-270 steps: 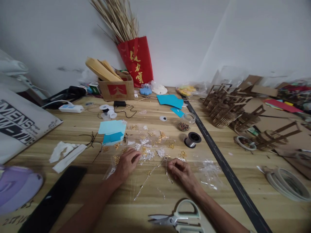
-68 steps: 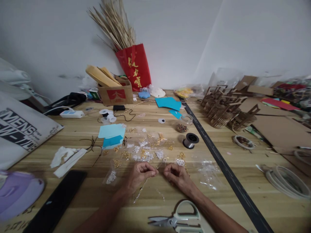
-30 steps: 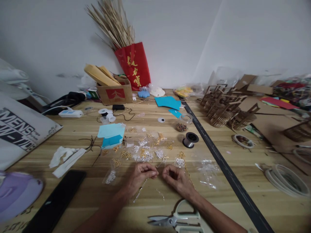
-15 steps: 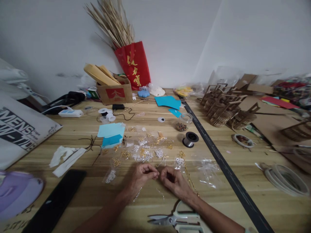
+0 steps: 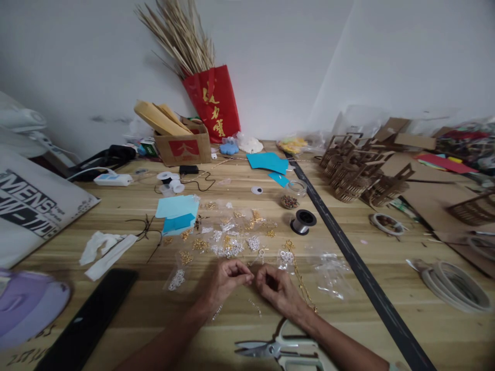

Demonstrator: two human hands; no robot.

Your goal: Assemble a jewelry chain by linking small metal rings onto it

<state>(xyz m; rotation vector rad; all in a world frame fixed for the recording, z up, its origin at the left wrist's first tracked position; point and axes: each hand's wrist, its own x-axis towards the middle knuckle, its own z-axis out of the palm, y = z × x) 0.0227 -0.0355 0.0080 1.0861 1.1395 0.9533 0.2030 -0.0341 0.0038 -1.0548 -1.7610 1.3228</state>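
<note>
My left hand (image 5: pixel 226 281) and my right hand (image 5: pixel 276 288) meet fingertip to fingertip low over the wooden table (image 5: pixel 247 330). Both are closed in a pinch on something too small to make out. A thin silver chain (image 5: pixel 255 306) lies on the table under and between them. A gold chain (image 5: pixel 301 283) runs past my right hand's outer side. Just beyond the hands lie small clear bags of gold and silver jewellery findings (image 5: pixel 232 239).
Scissors (image 5: pixel 280 348) lie at the near edge, a black phone (image 5: pixel 85 319) near left. A wire spool (image 5: pixel 303 221), bead jar (image 5: pixel 292 198), blue paper (image 5: pixel 178 214), cardboard box (image 5: pixel 183 144) and red bag (image 5: pixel 214 103) stand further back. Wooden models (image 5: pixel 359 172) crowd the right.
My left hand left the bags of findings and came to meet my right hand. Both hands have drawn a little closer together over the last second.
</note>
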